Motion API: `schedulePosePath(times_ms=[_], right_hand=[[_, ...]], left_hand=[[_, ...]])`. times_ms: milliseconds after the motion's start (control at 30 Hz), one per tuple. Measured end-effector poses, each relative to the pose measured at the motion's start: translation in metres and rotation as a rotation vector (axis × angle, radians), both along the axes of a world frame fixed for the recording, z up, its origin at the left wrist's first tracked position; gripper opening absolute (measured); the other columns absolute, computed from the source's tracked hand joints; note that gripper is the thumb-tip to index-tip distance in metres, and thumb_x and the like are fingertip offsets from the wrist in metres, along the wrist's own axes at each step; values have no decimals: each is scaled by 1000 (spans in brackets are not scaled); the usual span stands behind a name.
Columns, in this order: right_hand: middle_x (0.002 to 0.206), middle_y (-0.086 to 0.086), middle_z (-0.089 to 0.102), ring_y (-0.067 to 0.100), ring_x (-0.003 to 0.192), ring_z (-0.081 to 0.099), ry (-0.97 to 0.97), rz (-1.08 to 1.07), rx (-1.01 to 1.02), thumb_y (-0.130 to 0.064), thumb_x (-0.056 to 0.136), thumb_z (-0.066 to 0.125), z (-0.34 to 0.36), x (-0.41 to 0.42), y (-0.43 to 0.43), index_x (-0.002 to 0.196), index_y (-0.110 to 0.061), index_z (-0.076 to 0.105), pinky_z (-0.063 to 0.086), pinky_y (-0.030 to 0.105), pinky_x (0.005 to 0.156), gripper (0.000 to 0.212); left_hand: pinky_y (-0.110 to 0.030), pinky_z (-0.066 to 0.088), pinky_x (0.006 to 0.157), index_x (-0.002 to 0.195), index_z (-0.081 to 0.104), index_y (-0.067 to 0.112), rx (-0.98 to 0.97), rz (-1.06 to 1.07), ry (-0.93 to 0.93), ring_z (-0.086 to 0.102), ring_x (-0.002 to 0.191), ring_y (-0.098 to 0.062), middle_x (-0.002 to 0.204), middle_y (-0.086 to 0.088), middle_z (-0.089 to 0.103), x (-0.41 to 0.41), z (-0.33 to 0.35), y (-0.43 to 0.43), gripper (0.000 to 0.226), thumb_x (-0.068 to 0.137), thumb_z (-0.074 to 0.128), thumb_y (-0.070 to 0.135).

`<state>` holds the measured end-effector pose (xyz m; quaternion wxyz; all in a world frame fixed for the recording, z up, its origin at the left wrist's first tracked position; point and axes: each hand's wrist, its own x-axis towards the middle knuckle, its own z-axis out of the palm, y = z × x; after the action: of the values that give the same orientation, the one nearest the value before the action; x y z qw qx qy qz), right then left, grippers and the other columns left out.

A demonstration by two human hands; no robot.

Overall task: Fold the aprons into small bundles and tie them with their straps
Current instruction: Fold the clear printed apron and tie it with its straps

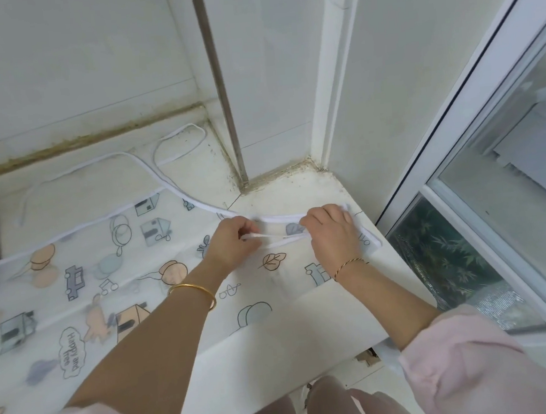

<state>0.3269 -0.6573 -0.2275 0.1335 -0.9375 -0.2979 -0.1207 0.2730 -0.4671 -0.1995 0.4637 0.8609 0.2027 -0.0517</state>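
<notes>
While the printed apron (104, 273) is spread flat on the white countertop (279, 356), reaching from the left edge almost to the far right corner, both hands are held over its right end. The left hand (235, 240) is seen with its fingers curled in, pinching one end of a white strap (279, 238); the right hand (330, 231) is likewise curled, its fingers closed round the other end, so that the strap is drawn taut between the two. A second strap (126, 153) is left lying loose along the back edge of the countertop, looped near the foot of the tiled wall (67, 59). A gold bangle (193, 291) is worn on the left wrist and a thin twisted bracelet (350, 263) on the right; pale pink sleeves (464, 372) are pushed up both forearms. A metal pipe (219, 78) is set upright in the back corner; a window (496, 185) is seen beyond the right edge.
</notes>
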Motion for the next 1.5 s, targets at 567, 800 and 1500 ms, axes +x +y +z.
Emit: schedulePosePath(times_ms=[567, 800, 1500], right_hand=[[67, 4, 55, 26, 57, 54, 169, 110, -28, 10, 50, 78, 0, -4, 13, 70, -14, 63, 50, 32, 50, 34], [70, 8, 57, 29, 61, 56, 196, 74, -25, 6, 53, 82, 1, -3, 14, 71, -13, 62, 51, 35, 60, 32], [113, 11, 50, 31, 89, 58, 504, 228, 59, -9, 94, 46, 35, -67, 133, 111, -6, 56, 47, 39, 75, 20]], left_hand=[[-38, 45, 74, 96, 55, 9, 466, -296, -34, 51, 82, -27, 94, 0, 40, -23, -13, 11, 8, 88, 55, 8], [-33, 44, 77, 87, 54, 12, 440, -239, -26, 47, 83, -21, 92, 0, 40, -30, -18, 9, 17, 92, 58, 27], [-47, 35, 90, 121, 52, 4, 839, 188, 37, 43, 113, -38, 130, -19, 45, -92, -23, 94, 36, 87, 50, 13]])
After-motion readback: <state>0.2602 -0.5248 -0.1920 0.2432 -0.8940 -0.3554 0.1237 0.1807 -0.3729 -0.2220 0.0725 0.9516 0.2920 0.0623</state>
